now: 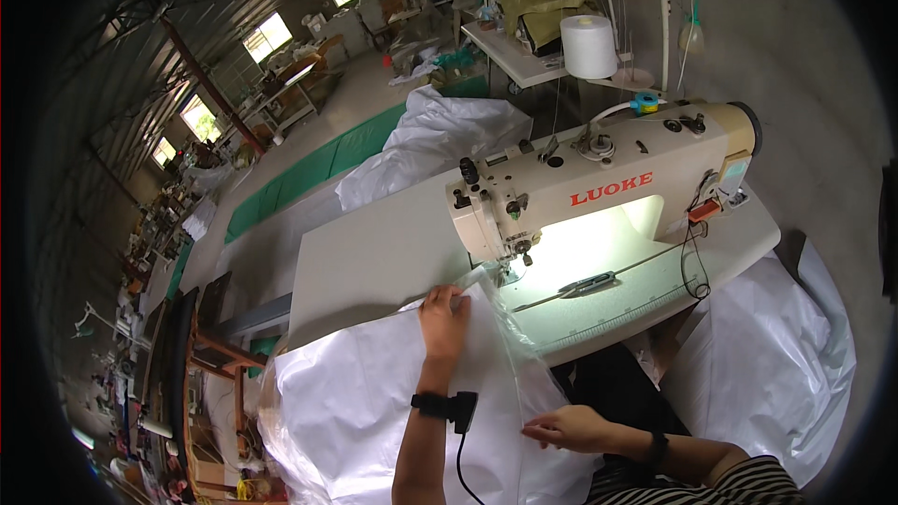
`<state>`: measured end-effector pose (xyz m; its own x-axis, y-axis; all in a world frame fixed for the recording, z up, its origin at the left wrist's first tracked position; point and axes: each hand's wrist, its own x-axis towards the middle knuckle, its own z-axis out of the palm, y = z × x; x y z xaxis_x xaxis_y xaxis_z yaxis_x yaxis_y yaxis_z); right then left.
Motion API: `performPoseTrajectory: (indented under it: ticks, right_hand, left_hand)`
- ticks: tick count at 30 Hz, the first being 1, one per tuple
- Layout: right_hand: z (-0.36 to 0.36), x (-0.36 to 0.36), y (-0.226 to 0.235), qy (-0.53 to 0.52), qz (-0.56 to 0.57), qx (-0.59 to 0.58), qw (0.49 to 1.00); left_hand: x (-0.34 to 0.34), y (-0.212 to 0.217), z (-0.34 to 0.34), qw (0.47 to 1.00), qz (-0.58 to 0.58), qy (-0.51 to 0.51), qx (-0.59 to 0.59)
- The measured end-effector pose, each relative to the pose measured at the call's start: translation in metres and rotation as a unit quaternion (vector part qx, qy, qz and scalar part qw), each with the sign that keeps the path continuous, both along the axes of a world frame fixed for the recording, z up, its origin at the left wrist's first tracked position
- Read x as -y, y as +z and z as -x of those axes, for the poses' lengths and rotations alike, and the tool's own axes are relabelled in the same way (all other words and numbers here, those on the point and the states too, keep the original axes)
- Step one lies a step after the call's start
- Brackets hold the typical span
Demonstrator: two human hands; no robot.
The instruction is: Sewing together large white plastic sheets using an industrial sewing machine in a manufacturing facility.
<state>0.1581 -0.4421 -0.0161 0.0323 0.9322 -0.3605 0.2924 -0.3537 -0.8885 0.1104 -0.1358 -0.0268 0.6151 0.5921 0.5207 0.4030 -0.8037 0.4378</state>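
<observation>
A large white sheet (374,383), smooth and slightly shiny with a clear film-like edge, drapes from the sewing table down over my lap. Its upper corner reaches the needle area of a cream sewing machine (589,182). Just left of the presser foot, my left hand (444,320) has its fingers bent and closed on the sheet near that corner. Lower down, my right hand (567,428) pinches the sheet by its right-hand side. Thread snips (587,285) lie on the lit machine bed, right of the needle. Whatever lies under my fingers is hidden.
A white thread cone (589,47) stands behind the machine. More white sheeting hangs at the right (762,355), and another heap (435,140) lies beyond the table (374,243). A wooden stool (210,355) is at the left. A thin cable runs from my left wristband.
</observation>
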Motion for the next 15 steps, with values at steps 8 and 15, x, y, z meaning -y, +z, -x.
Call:
performPoseTrajectory:
  ticks: [8,15]
  right_hand:
    - [-0.016,-0.016,-0.014,-0.063,-0.007,-0.004,0.998]
    - [-0.023,0.003,-0.029,-0.169,-0.076,0.226,0.956]
  left_hand:
    - [-0.03,-0.002,-0.017,0.996,0.086,0.013,-0.004]
    - [-0.024,-0.014,-0.033,0.989,-0.136,0.047,-0.027]
